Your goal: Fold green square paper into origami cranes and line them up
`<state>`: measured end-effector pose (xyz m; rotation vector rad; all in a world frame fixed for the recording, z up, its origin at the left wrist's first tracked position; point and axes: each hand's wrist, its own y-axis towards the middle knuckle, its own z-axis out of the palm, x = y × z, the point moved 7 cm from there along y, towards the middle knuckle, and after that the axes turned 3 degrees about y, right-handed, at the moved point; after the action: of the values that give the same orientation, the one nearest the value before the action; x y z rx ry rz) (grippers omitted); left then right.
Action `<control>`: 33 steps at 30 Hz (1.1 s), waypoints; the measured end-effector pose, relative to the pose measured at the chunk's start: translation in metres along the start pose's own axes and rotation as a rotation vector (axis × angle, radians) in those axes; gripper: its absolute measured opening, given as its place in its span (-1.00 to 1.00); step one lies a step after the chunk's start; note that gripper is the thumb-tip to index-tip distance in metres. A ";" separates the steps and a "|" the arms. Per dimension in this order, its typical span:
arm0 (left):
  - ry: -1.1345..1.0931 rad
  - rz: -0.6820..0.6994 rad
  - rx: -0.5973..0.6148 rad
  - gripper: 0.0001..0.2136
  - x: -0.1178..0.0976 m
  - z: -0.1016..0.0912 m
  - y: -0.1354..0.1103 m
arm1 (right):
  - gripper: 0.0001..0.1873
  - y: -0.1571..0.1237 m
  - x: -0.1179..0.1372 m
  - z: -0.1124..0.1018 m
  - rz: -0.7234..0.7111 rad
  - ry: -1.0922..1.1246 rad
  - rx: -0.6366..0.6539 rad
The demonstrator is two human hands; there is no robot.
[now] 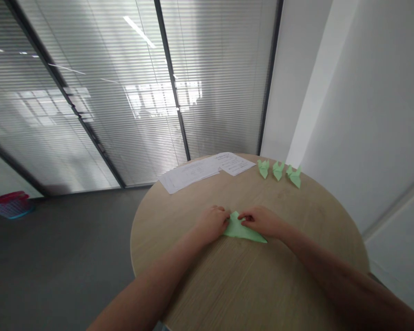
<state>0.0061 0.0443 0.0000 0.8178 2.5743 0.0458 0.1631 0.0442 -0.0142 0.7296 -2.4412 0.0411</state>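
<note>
A folded sheet of light green paper lies on the round wooden table, its long edge toward me and one pointed corner out to the right. My left hand rests on its left end, fingers curled and pressed to the paper. At the upper right edge my right hand has its thumb and fingers closed in a pinch on the sheet. Both hands cover parts of the paper, so the exact folds beneath the fingers are hidden.
Three folded green paper figures stand in a row near the table's far right edge. Printed white sheets lie at the far left edge. A red and blue basket is on the floor, left. Glass with blinds stands behind; a white wall on the right.
</note>
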 end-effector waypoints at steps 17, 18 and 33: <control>0.126 0.011 0.044 -0.87 -0.011 -0.013 -0.004 | -0.57 -0.003 0.009 0.006 -0.037 -0.405 -0.023; 0.122 -0.003 0.039 -0.83 -0.010 -0.016 -0.006 | -0.56 -0.003 0.010 0.006 -0.029 -0.414 -0.020; 0.092 -0.155 -0.086 -0.55 0.000 -0.028 -0.038 | -0.53 -0.001 0.002 0.010 -0.003 -0.431 0.046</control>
<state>-0.0262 0.0153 0.0190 0.5957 2.6935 0.1497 0.1570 0.0403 -0.0220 0.8327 -2.8550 -0.0690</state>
